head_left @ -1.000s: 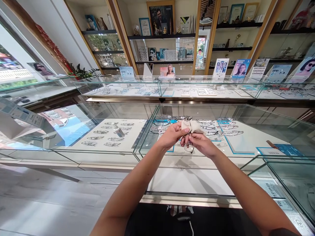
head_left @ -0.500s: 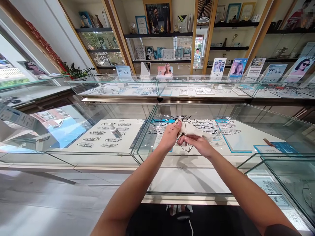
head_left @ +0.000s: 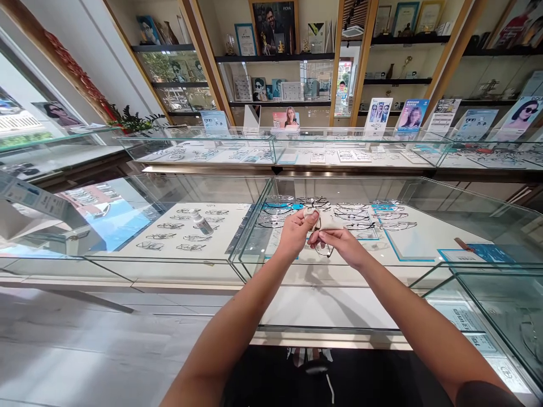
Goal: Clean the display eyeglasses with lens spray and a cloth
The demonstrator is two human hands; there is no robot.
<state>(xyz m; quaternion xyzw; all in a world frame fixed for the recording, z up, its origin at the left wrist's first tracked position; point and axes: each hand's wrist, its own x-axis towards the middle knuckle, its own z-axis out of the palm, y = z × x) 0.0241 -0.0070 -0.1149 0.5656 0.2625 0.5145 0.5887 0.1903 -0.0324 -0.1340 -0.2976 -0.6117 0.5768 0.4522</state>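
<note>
Above the glass counter, my two hands meet at a pair of thin dark-rimmed eyeglasses point(head_left: 328, 254). My left hand point(head_left: 293, 234) is closed, its thumb pressing a pale cloth point(head_left: 333, 221) against the upper part of the eyeglasses. The cloth spreads out behind my fingers and covers much of that side. My right hand point(head_left: 345, 246) pinches the eyeglasses near their middle, with the lower lens hanging below its fingertips. A small white bottle point(head_left: 202, 223) with a grey-blue label stands to the left on the glass.
Rows of eyeglass frames point(head_left: 352, 210) lie inside the glass display case point(head_left: 314, 276) under my hands. More frames point(head_left: 163, 236) fill the left case. A second counter point(head_left: 203, 168) runs behind, with shelves beyond. A corner case point(head_left: 479, 277) stands at right.
My left thumb and the cloth have shifted over the upper part of the eyeglasses, hiding more of the rim. The right hand keeps its pinch. The view has moved slightly.
</note>
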